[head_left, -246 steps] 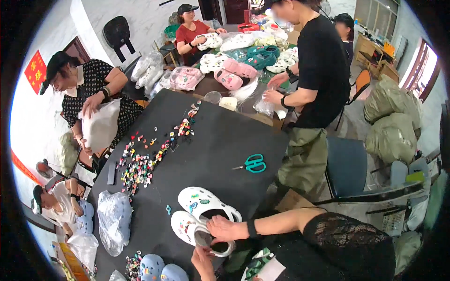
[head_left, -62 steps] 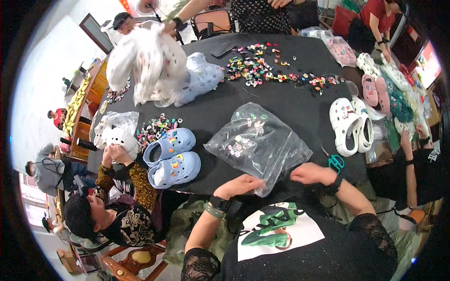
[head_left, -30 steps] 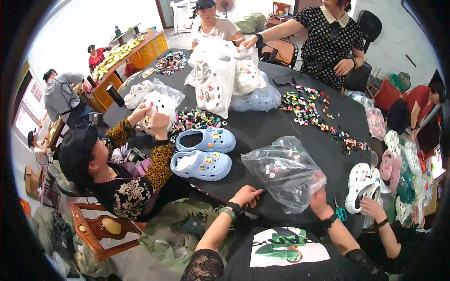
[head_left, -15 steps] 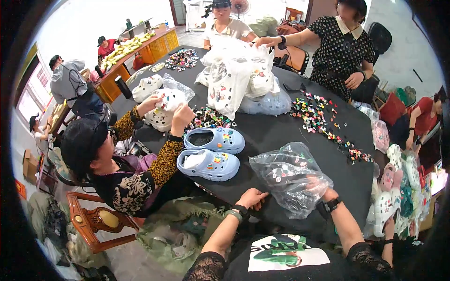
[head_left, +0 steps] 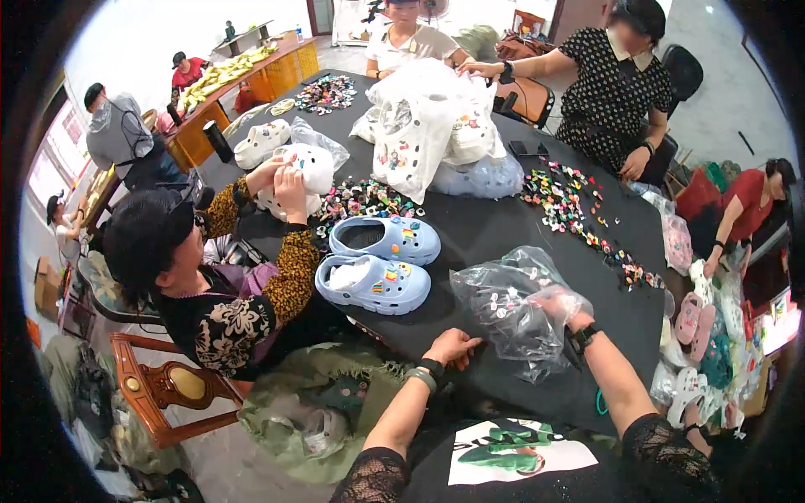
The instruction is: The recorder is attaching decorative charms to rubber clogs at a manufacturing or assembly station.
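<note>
Clear plastic bag point(head_left: 511, 306) enclosing right hand point(head_left: 558, 306), fingers unclear; left hand point(head_left: 453, 345) spread flat; two blue clogs point(head_left: 381, 264).

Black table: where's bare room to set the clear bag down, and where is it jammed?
Bare black table lies between the blue clogs, the clear bag and the charm strip; a second patch is by the left hand. The far end is crowded: white bags of clogs and charm piles. The right hand is inside the bag.
</note>
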### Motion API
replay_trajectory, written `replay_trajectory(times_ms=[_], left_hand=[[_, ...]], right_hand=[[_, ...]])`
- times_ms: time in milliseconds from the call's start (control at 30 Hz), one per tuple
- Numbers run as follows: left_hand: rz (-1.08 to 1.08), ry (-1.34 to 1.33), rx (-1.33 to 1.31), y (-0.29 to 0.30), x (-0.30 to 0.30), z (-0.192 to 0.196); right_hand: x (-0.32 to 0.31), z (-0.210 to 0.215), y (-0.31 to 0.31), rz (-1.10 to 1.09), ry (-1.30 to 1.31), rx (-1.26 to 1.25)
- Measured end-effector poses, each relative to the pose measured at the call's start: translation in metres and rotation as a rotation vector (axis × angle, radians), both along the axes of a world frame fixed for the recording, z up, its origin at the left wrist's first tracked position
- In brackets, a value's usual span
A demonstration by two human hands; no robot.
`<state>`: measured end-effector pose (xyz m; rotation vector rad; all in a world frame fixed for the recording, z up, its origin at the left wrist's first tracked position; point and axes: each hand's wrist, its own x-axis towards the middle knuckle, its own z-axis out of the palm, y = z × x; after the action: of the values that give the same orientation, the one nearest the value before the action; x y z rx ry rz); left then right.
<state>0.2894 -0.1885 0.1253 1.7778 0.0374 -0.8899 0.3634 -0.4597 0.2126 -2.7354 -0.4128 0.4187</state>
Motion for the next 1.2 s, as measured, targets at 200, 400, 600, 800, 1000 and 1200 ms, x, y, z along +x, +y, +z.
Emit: replay_trajectory(times_ms=[200, 400, 600, 800, 1000, 1200], left_hand=[[0.007, -0.004, -0.065, -0.001, 0.009, -0.001], [0.562, -0.26, -0.257, -0.005, 0.021, -0.007], [0.615, -0.372, -0.312, -0.001, 0.082, -0.029], [0.34, -0.353, -0.43, -0.026, 0.079, 0.003], [0.317, -0.019, -0.258, -0.03, 0.021, 0.013], [0.542, 0.174, -0.782, -0.024, 0.02, -0.012]], right_hand=[[0.012, -0.023, -0.058, 0.254, -0.037, 0.132], [0.001, -0.009, -0.063, -0.176, 0.436, 0.525], [-0.011, 0.019, 0.005, 0.044, 0.158, 0.224], [-0.036, -0.063, -0.057, 0.18, -0.361, 0.083], [-0.054, -0.018, -0.024, -0.027, -0.137, 0.079], [-0.093, 0.012, -0.008, 0.251, -0.217, 0.243]])
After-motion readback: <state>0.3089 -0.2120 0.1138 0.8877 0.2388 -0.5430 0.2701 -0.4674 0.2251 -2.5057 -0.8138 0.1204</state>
